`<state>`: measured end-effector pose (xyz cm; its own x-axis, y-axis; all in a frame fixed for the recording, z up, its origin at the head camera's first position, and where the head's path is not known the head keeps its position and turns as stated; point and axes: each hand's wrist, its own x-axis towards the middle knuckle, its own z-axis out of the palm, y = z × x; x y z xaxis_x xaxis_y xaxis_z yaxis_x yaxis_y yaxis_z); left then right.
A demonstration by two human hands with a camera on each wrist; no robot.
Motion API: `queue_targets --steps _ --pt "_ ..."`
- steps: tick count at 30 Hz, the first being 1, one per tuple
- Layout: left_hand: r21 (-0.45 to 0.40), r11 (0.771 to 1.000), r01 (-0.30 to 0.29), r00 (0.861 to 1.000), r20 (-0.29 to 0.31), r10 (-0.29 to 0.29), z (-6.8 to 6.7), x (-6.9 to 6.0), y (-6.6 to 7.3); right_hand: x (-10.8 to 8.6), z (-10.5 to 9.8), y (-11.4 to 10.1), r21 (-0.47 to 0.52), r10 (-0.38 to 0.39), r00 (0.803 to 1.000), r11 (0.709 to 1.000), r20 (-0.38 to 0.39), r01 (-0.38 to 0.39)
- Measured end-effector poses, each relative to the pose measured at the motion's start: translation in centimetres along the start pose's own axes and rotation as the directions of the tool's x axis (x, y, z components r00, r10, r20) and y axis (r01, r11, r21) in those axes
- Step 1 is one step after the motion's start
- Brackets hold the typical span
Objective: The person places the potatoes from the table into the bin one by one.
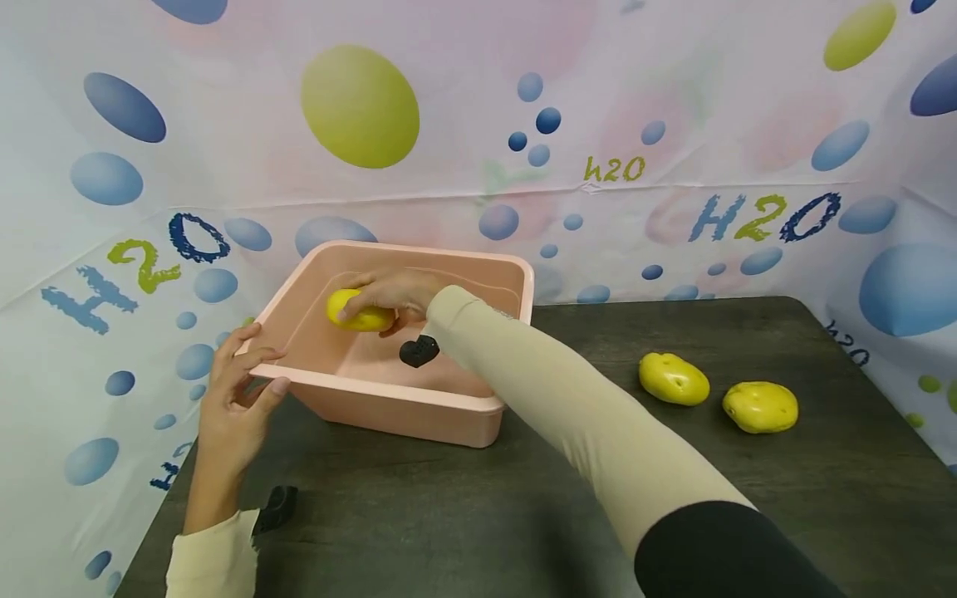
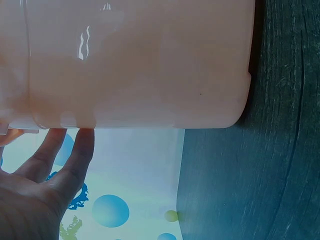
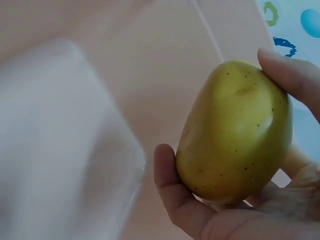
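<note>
The near-left corner of a pale-pink, rectangular plastic tub (image 1: 404,417) is gripped by the left hand (image 1: 236,403), fingers bent; inside, a glossy yellow, oval potato (image 1: 374,321) is held between the right hand's (image 1: 401,292) curled fingers and thumb; rightward, two similar potatoes (image 1: 674,379) (image 1: 760,407) are set on a dark wood-grain tabletop (image 1: 419,507).

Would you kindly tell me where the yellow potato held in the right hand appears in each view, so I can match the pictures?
Head: left of centre, the yellow potato is in the right hand, seen against the inside of the pink plastic basin.
Left wrist: not in this picture.
Right wrist: large, right of centre, gripped by the hand.
Shared landmark: the basin, whose outer wall fills the upper left in the left wrist view.
</note>
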<state>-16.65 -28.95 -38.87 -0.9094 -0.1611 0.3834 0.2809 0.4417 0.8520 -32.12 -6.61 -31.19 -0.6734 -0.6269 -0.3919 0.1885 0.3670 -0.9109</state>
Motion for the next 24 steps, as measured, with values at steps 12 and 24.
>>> queue_targets --steps 12,24 --pt "-0.038 0.999 -0.002 1.0 -0.018 0.001 -0.1 0.3 0.2 1.3 -0.1 0.0 0.018 0.051 0.997 0.999 -0.05 -0.05" --pt "-0.035 0.999 0.013 1.0 0.0 -0.013 0.0 0.6 0.2 1.9 -0.6 0.3 -0.006 0.071 0.995 0.997 -0.073 -0.072"
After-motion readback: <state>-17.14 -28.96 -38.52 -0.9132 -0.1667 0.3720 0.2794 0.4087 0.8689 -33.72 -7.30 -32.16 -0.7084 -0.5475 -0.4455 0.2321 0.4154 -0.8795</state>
